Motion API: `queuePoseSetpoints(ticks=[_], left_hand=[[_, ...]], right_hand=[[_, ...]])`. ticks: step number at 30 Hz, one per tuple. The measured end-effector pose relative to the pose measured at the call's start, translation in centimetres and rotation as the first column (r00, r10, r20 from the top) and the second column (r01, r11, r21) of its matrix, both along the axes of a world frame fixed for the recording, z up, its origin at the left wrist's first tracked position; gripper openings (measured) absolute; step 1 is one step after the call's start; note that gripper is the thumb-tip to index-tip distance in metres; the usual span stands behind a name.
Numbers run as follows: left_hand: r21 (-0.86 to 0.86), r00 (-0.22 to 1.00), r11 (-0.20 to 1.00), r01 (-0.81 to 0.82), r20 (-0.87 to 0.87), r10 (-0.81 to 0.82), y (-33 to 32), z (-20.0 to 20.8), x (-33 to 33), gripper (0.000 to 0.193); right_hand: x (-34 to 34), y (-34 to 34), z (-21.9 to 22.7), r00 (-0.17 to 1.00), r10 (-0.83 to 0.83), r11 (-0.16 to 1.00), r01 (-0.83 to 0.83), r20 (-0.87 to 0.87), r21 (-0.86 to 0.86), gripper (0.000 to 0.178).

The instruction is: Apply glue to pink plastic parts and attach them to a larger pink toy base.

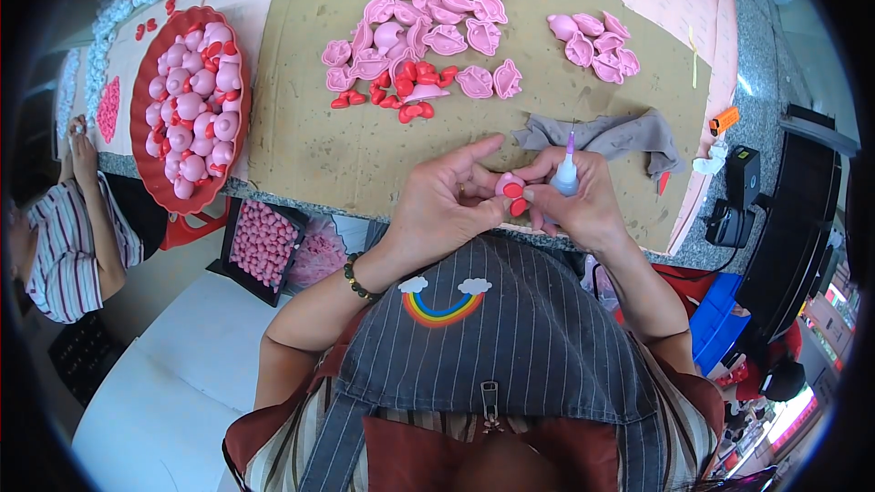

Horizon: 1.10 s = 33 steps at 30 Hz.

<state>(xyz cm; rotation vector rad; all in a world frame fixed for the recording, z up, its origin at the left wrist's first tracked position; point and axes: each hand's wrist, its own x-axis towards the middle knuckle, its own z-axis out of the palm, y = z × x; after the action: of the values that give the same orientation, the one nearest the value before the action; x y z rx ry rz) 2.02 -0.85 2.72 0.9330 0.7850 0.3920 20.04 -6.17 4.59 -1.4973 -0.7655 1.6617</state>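
Observation:
My left hand (448, 196) is closed on a small rounded pink plastic piece (507, 180), pinched between thumb and fingers near the table's front edge. A red plastic bow (517, 207) lies against that piece. My right hand (583, 202) touches the bow with its thumb and fingertips. The same hand also keeps a small squeeze bottle (566, 177) with a purple needle tip tucked in its fingers, tip pointing away from me. Just beyond the right hand lies a crumpled grey cloth (612, 134). Whether the bow is attached to the pink piece, I cannot tell.
Pink shell pieces (447, 39) and loose red bows (416, 80) are heaped ahead, with another pink cluster (592, 44) farther right. A scalloped red tray (146, 118) of pink balls with bows stands left. An orange lighter (725, 120) lies right. Another person (77, 246) sits far left.

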Motion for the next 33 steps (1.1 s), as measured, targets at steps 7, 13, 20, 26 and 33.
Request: queuePoseSetpoints(ticks=[7,13,20,26,33], left_hand=[[-0.010,1.000,1.000,-0.002,0.019,0.002,0.0,-0.4,-0.1,0.062],[0.020,1.000,1.000,-0.022,0.015,0.022,-0.1,0.1,0.1,0.062],[0.199,0.968,0.960,-0.199,0.192,0.161,-1.1,-0.2,0.4,0.065],[0.685,0.993,0.718,-0.119,0.064,0.103,-0.2,1.5,-0.2,0.062],[0.279,0.926,0.932,-0.230,0.357,0.122,-1.2,-1.1,-0.2,0.049]], right_hand=[[0.0,0.0,0.0,1.000,-0.011,1.000,0.011,0.003,0.002,0.008],[0.2,0.0,-0.1,0.999,-0.021,1.000,0.022,-0.028,0.011,0.011],[0.1,-1.6,-0.4,0.976,-0.090,0.980,0.122,-0.196,0.159,0.023],[-1.1,-1.1,1.0,0.998,0.053,0.922,-0.043,-0.015,0.384,0.039],[-2.5,-1.5,-1.4,0.993,-0.101,0.831,0.118,-0.063,0.544,0.050]])
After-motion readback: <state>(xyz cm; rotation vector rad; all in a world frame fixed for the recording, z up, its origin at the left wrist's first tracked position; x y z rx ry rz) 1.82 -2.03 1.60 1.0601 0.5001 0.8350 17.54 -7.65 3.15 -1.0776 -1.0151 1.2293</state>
